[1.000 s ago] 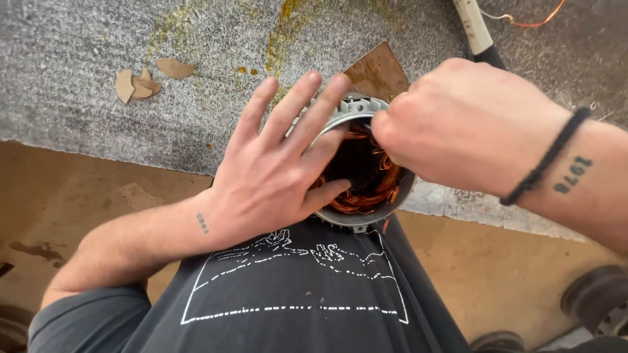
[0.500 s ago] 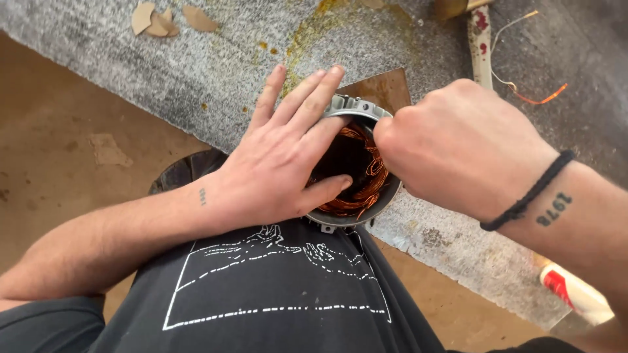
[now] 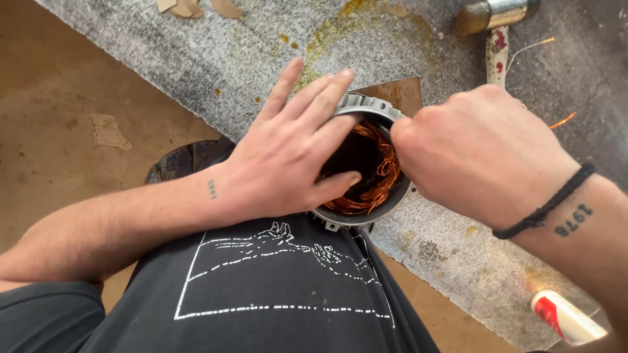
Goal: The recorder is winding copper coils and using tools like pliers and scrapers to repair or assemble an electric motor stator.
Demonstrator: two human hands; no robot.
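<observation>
Grey stone makes up the slab (image 3: 196,59) that everything rests on, stained yellow near the middle, with a hammer (image 3: 496,19) lying at its far side and a red-and-white tube (image 3: 566,318) at its near edge. Against the person's dark shirt (image 3: 275,294), at the slab's edge, sits the round metal stator housing (image 3: 366,108), its bore lined with tangled copper winding (image 3: 376,176), and a brown card piece (image 3: 399,95) lies just behind it. The left hand (image 3: 288,163) lies flat over the housing's left rim, fingers spread and nearly straight, thumb reaching into the bore; keeping that palm pressed down looks like the sound way to stop the housing turning while the wire is worked. The right hand (image 3: 481,153) is curled into a closed fist at the right rim, knuckles up, fingertips hidden, so I cannot tell what, if anything, it pinches; short, steady pulls would probably spare the wire from snapping.
</observation>
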